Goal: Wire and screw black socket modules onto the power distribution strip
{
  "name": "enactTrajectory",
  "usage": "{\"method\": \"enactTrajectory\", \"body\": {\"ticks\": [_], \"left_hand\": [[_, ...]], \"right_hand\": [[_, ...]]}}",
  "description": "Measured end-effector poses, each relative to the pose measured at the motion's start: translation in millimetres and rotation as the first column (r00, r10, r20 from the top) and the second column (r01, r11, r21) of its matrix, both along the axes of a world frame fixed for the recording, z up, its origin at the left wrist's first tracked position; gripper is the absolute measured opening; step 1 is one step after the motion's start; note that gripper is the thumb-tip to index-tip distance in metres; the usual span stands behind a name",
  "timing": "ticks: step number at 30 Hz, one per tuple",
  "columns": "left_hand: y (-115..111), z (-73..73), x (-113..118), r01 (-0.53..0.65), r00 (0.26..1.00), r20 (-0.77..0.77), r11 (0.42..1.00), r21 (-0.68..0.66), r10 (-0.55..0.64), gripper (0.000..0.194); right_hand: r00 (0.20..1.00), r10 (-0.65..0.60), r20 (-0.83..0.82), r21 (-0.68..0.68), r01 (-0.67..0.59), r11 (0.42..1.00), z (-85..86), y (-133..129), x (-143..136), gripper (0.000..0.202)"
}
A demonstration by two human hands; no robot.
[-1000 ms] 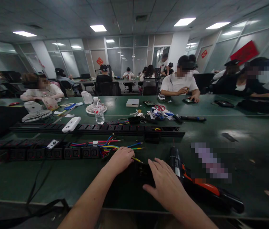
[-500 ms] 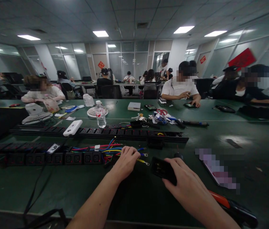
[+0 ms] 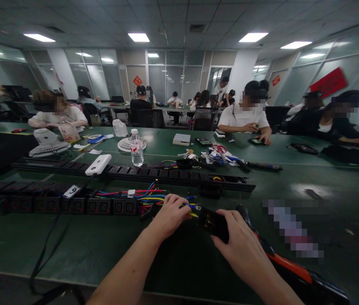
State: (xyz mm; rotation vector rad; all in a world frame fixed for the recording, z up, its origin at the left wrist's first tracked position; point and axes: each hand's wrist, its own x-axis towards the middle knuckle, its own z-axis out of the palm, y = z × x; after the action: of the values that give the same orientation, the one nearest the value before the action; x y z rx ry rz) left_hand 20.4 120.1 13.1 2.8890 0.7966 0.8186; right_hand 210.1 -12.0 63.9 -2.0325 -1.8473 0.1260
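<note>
Coloured wires [image 3: 152,197] with metal ring ends run out of the right end of a black socket strip [image 3: 96,206]. My left hand [image 3: 173,214] is closed round these wires, with blue and yellow ends showing past its fingers. In my right hand [image 3: 238,237] is a small black block [image 3: 214,223], gripped between thumb and fingers. The block's open face, with metal parts inside, points toward the wire ends, very near them. Beside my right wrist lies a black and orange power tool [image 3: 289,267], partly hidden by the forearm.
Behind the wires lies a second long strip [image 3: 179,176], with a white device [image 3: 98,164] and a water bottle [image 3: 136,148] nearby. A blurred flat item [image 3: 293,231] lies at the right. Farther back are scissors [image 3: 220,148] and a person [image 3: 246,118] across the green table [image 3: 71,250].
The black block in my right hand has moved slightly left, closer to the wire ends. My left hand has shifted a little right along the wires. More of the power tool shows.
</note>
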Motion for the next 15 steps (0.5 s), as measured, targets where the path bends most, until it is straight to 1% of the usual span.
{"method": "enactTrajectory", "body": {"ticks": [9, 12, 15], "left_hand": [[-3.0, 5.3, -1.9, 0.03, 0.999, -0.043, 0.999, -0.026, -0.031, 0.011], [-6.4, 9.1, -3.7, 0.045, 0.998, -0.049, 0.996, -0.073, -0.048, 0.01], [-9.0, 12.2, -4.9, 0.036, 0.999, -0.025, 0.991, -0.132, -0.039, 0.011]], "right_hand": [[1.0, 0.016, -0.007, -0.031, -0.016, 0.999, -2.2, 8.0, -7.4, 0.049], [1.0, 0.02, -0.008, -0.034, -0.021, 0.999, -4.2, 10.8, -10.5, 0.049], [1.0, 0.014, -0.016, -0.045, -0.015, 0.999, -4.9, 9.6, -11.2, 0.047]]}}
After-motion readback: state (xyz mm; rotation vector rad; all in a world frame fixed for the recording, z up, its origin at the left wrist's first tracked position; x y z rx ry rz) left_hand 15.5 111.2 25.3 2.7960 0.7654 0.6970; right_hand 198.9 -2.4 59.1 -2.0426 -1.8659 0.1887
